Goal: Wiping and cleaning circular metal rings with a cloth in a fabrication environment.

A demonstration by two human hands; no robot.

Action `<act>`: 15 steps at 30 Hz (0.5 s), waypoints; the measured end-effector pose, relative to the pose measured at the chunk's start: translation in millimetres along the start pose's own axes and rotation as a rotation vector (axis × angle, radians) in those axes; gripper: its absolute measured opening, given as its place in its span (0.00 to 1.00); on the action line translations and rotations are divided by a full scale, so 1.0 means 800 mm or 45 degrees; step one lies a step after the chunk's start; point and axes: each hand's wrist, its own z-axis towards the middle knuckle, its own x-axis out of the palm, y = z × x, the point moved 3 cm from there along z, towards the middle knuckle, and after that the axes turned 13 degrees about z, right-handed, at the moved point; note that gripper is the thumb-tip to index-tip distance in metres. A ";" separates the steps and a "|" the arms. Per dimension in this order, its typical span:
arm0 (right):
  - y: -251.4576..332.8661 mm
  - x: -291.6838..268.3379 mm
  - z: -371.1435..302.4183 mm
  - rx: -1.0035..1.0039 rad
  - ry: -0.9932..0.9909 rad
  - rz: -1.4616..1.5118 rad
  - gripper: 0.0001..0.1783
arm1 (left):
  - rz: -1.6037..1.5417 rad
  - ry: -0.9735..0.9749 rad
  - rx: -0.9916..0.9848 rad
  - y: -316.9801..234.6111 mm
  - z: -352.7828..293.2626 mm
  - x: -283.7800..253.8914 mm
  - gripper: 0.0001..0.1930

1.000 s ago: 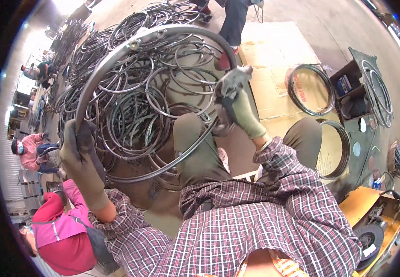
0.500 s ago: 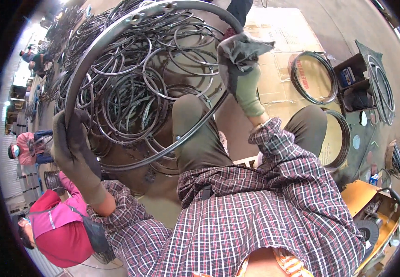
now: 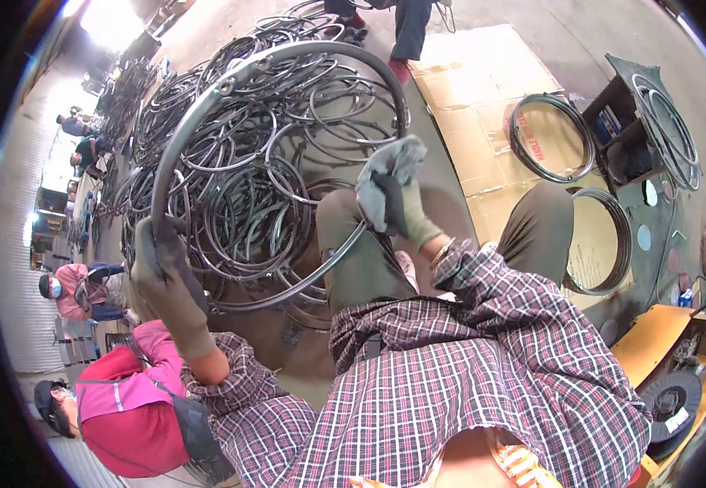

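The gloved left hand [image 3: 166,272] clamps the metal ring [image 3: 279,175] upright, steadying it while the right hand [image 3: 393,195] presses a grey rag [image 3: 389,167] on its rim.

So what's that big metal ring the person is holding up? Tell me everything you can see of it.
The big ring is a thin hoop of dull grey metal, held up, tilted, over the person's knees. A small fitting sits on its upper left rim. The gloved left hand grips its lower left edge; the gloved right hand presses a grey rag near its right side. Behind it lies a heap of similar rings.
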 end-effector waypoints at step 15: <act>0.344 0.020 0.132 -0.845 0.178 -0.436 0.14 | 0.060 -0.335 0.082 0.014 -0.018 -0.031 0.24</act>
